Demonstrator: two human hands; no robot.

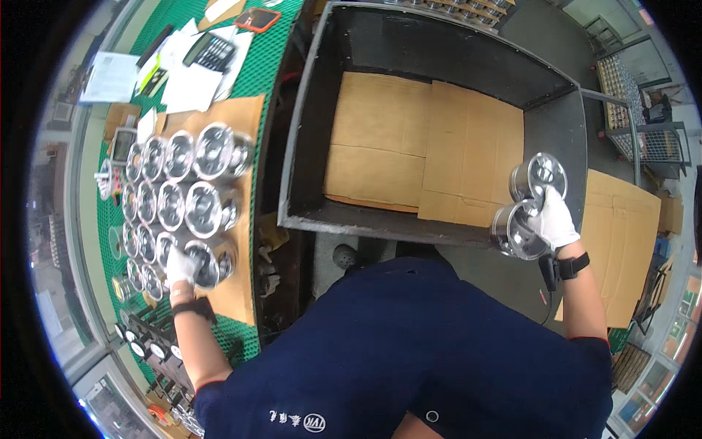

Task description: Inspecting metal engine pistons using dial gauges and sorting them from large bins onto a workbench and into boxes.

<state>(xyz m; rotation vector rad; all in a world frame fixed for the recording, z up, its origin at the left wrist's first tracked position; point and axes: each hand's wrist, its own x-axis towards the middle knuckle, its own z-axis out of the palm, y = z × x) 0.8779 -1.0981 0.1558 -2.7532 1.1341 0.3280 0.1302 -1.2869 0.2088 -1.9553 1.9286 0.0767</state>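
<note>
In the head view, a green mesh mat (265,62) covers the bench on the person's left, with a flat brown cardboard sheet (245,296) over part of it. Shiny silver metal cups (172,205) stand in rows on the cardboard. The white-gloved left hand (180,268) is at the nearest row; it is blurred, so whether its fingers are spread or closed on a cup cannot be told. Farther along lie loose white papers (191,89), a dark calculator (210,53) and an orange-edged phone (257,20).

Ahead is a large black open box (453,38), its bottom lined with brown cardboard panels (380,132). At its near right corner the white-gloved right hand (557,221) has its fingers closed on two shiny silver cylindrical cups (521,230), side by side. Beyond are a grey floor (528,29), a grey wire-mesh cage (658,146) and, far left, tall windows (60,227).
</note>
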